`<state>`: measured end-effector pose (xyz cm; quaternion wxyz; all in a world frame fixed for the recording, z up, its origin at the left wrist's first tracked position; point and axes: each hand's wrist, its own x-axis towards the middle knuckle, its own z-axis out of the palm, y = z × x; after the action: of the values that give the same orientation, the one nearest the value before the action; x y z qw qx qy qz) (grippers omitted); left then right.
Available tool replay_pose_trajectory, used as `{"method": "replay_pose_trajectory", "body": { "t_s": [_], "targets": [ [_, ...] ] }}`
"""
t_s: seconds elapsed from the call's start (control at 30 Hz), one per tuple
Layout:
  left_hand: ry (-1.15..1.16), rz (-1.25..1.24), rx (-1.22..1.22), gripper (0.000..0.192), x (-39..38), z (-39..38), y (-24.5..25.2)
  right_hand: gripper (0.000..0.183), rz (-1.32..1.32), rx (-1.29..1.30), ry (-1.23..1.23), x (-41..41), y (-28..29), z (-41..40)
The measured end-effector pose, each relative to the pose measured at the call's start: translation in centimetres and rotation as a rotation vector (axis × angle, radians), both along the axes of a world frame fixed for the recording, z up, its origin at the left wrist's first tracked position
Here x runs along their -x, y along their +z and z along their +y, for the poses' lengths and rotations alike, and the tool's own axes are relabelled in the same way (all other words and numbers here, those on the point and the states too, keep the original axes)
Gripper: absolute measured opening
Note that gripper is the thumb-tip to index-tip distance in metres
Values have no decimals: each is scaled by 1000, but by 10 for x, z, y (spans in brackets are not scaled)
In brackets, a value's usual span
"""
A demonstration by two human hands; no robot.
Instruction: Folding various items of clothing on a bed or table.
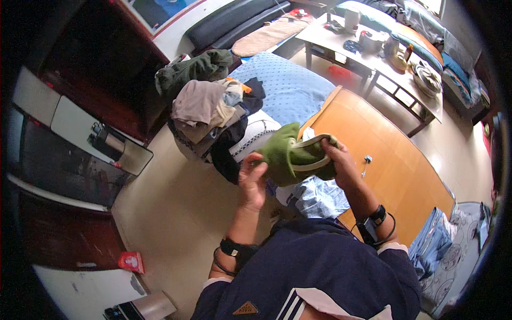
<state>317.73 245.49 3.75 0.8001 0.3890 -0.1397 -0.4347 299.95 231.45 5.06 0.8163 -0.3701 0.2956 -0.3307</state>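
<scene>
A green cloth item with pale trim (284,154), perhaps a cap or a small garment, is held up between my two hands. My left hand (253,176) pinches its near-left edge with thumb and fingers. On the other side my right hand (340,158) grips the trimmed edge. Below the cloth lies a crumpled light-blue garment (320,198) by the edge of a wooden board (384,136). Left of the hands, a heap of folded and loose clothes (202,106) rises beside a blue patterned cover (286,84). The far side of the green cloth is hidden.
A long white table (370,52) with pots and dishes stands beyond the board. Folded jeans (432,240) lie at the right on a patterned grey surface. Dark red cabinets (72,236) line the left. An ironing board (272,36) is at the top; a red packet (131,262) lies low left.
</scene>
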Motion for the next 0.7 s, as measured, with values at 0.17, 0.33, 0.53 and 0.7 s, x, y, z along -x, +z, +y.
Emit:
{"method": "replay_pose_trajectory", "body": {
  "t_s": [0.17,0.33,0.53,0.7],
  "targets": [
    [153,-255,-561,38,-45,40,-44,26,13,166,108,-10,35,-6],
    [-50,-1014,-213,64,-36,30,-20,19,372,666,616,-29,29,19],
    [-765,-780,-353,48,-2,24,24,12,184,1183,562,-41,78,33],
    [-568,-714,-387,34,-22,35,-43,8,494,1322,258,-25,92,-5]
  ]
}}
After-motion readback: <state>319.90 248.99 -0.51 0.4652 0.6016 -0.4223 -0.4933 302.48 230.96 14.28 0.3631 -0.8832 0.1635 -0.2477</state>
